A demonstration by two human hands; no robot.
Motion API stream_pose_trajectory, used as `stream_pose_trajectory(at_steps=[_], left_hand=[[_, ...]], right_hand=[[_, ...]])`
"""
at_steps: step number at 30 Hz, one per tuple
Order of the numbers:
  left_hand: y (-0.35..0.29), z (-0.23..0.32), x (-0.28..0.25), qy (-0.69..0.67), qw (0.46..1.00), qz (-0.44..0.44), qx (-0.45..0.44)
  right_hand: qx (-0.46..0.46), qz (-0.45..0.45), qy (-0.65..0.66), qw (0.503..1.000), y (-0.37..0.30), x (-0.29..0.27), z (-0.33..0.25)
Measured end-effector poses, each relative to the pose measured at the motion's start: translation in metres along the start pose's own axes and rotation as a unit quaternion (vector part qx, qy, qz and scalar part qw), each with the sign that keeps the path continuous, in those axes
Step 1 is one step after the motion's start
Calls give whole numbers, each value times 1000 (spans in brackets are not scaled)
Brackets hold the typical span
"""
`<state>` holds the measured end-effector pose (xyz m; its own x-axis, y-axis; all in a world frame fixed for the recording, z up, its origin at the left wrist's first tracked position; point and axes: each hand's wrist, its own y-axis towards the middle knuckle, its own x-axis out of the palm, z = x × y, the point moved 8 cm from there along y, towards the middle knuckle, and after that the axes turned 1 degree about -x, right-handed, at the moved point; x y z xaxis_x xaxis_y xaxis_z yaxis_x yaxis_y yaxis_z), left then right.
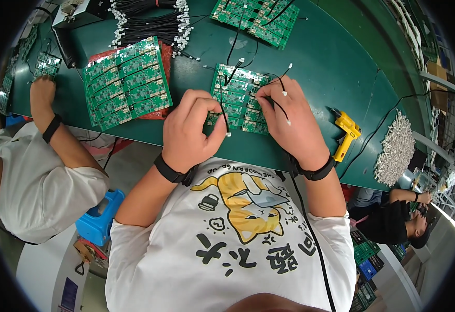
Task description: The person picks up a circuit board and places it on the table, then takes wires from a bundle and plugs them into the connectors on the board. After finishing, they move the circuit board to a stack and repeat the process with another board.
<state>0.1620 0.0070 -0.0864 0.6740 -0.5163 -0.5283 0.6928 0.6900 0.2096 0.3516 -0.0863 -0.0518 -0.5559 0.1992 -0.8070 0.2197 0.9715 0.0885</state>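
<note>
A green circuit board panel [232, 97] lies before me on the table, with several short black cables standing up from it. My left hand [192, 127] is at its left edge, thumb and forefinger closed on a black cable [226, 122] with a white plug at its lower end. Over the panel's right side, my right hand [294, 117] pinches another black cable [281, 109], whose white-tipped end lies across the fingers. Its other end is hidden by the fingertips. One more cable [276, 76] arches above the right hand.
Stacked green panels [128, 83] lie left on red wrap, with a black cable bundle [152, 26] behind. Another cabled panel [258, 21] lies at the back. To the right are a yellow glue gun [347, 134] and a white pile of small parts [396, 151]. A co-worker's hand [43, 91] works at left.
</note>
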Motion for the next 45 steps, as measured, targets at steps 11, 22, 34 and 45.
stream_pose_trajectory(at_steps=[11, 22, 34, 45], left_hand=[[2, 2, 3, 70, 997, 15, 9], [11, 23, -16, 67, 997, 6, 22], [117, 27, -64, 333, 927, -42, 165], [125, 33, -61, 359, 914, -60, 180]], right_hand=[[33, -9, -64, 997, 3, 1, 1], [51, 25, -9, 998, -13, 5, 16], [48, 58, 109, 991, -26, 8, 36], [32, 74, 124, 989, -30, 8, 38]])
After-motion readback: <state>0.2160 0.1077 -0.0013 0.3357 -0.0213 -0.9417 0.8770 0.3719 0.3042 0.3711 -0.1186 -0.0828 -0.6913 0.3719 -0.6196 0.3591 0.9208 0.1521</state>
